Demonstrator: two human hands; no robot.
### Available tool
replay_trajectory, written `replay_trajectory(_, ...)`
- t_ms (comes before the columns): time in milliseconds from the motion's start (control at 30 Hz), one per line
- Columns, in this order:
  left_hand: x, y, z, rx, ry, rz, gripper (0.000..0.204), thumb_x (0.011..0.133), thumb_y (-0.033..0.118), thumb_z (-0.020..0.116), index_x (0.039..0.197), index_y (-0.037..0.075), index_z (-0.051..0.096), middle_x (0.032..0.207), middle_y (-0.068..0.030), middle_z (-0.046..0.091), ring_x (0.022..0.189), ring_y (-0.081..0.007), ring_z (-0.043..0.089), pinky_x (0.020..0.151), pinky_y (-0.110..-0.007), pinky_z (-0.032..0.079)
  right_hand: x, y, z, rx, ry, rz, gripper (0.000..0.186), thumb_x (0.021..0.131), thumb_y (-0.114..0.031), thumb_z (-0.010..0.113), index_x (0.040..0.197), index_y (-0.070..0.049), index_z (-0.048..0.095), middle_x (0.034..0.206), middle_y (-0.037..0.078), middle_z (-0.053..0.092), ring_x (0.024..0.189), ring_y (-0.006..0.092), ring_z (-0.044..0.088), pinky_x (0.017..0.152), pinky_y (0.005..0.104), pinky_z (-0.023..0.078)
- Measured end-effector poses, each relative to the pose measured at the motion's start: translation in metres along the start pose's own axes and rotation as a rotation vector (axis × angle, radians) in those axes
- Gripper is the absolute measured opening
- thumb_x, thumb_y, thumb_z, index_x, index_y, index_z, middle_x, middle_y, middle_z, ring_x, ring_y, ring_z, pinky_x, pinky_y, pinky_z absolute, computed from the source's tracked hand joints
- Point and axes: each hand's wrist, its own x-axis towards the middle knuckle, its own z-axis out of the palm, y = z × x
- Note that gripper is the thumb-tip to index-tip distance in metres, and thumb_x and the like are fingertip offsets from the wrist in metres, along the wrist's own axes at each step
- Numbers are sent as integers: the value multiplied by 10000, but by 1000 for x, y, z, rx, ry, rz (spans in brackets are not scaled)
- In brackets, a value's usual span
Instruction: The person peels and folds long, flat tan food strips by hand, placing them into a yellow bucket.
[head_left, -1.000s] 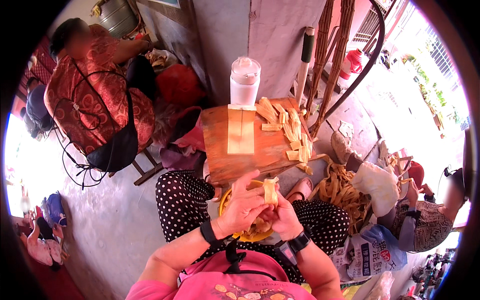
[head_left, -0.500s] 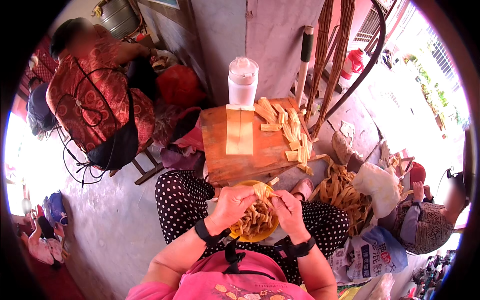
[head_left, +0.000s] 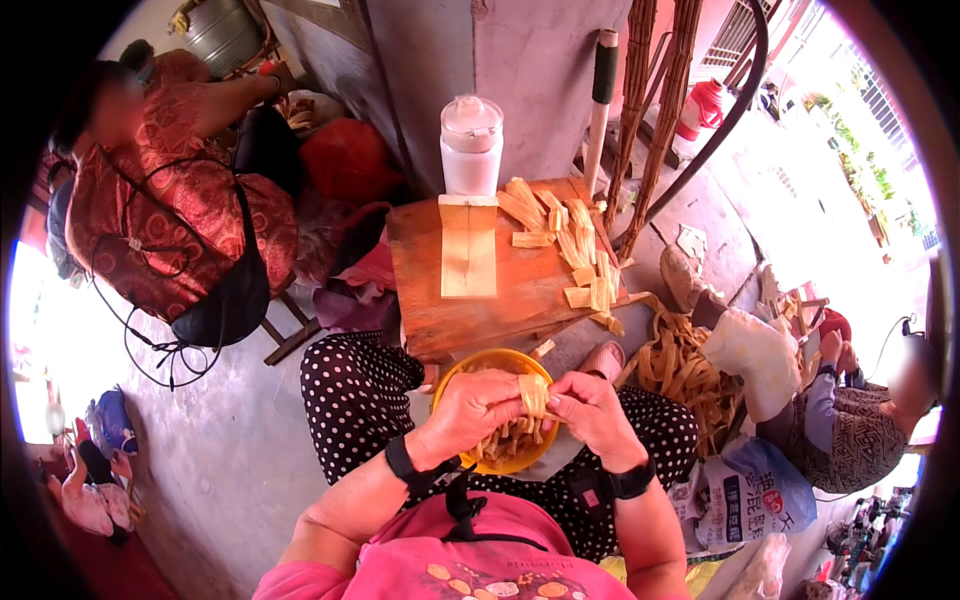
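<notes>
A pale yellow dried strip [head_left: 534, 393] stretches between my hands, folded over into a flat band. My left hand [head_left: 465, 405] pinches its left side, fingers bent. On the other side, the thumb and fingers of my right hand [head_left: 597, 410] close on its lower right end. Just below them, in my lap, sits a yellow bowl [head_left: 495, 358] holding many short, brownish folded pieces [head_left: 510, 442]. My left hand covers part of the bowl and its contents.
Ahead is a low wooden table [head_left: 420, 270] with loose yellow strips [head_left: 575, 235], a light wooden board [head_left: 468, 260] and a white lidded container [head_left: 471, 150]. Long strips [head_left: 675, 370] are heaped at right by a plastic sack [head_left: 750, 500]. People sit left [head_left: 180, 210] and right [head_left: 850, 430].
My hands have come slightly lower and the right one has moved to the right. The strip now lies flatter and more of the bowl's far rim shows. The view has shifted slightly.
</notes>
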Motion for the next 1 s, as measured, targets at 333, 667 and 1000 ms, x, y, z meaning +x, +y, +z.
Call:
replay_trajectory(333, -5, -19, 5, 2, -110, -124, 129, 801, 24, 605, 930, 12, 599, 860, -50, 590, 777, -134, 562, 671, -257, 448, 6, 23, 7, -348, 81, -14, 113, 871, -29, 562, 939, -15, 472, 775, -8, 527, 686, 49, 498, 590, 189, 424)
replay_trajectory(667, 1, -18, -4, -495, 176, -478, 79, 825, 5, 603, 832, 56, 542, 768, 10, 578, 644, -50, 537, 567, -192, 442, 10, 6, 17, -295, 195, -165, 92, 916, -56, 508, 996, -12, 494, 809, -22, 522, 721, 35, 467, 625, 167, 389)
replay_trajectory(1000, -13, -16, -40, -534, 46, -372, 258, 860, 14, 553, 1115, 18, 512, 1044, -45, 550, 849, -100, 560, 730, -227, 473, 9, -3, 6, -417, 120, -40, 182, 859, -118, 641, 971, 8, 574, 802, -17, 600, 704, 26, 527, 616, 173, 430)
